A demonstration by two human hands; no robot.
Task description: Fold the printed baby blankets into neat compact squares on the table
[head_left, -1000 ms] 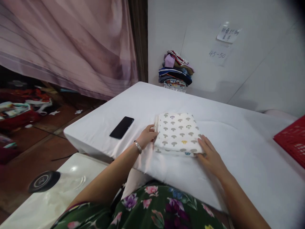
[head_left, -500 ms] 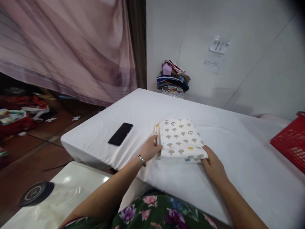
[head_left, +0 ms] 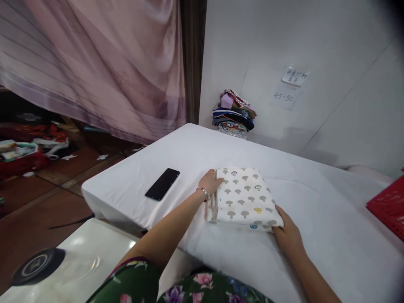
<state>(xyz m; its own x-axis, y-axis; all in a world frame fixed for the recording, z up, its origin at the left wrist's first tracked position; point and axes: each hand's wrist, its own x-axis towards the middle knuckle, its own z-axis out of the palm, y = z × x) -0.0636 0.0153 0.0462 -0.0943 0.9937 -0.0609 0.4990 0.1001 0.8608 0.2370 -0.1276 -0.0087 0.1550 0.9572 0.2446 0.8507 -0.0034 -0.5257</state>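
Note:
A folded white cloth [head_left: 243, 198] with grey mushrooms and a few coloured ones lies flat on the white-covered table [head_left: 202, 147]. My left hand [head_left: 211, 182] grips its upper left edge, thumb on top and fingers partly hidden along the side. At the lower right corner, my right hand [head_left: 286, 229] pinches the layers, the fingertips tucked out of sight underneath. Several fold layers show along the cloth's left side.
A black phone [head_left: 163, 184] lies left of the cloth. Folded clothes [head_left: 235, 111] are stacked against the wall. A red plastic basket [head_left: 388, 206] stands at the right edge. At lower left, a dark round object [head_left: 38, 266] sits on a white glossy surface [head_left: 101, 235].
My left hand has slid up the cloth's left edge to near its far corner. My right hand keeps its hold at the lower right corner. The view has shifted slightly.

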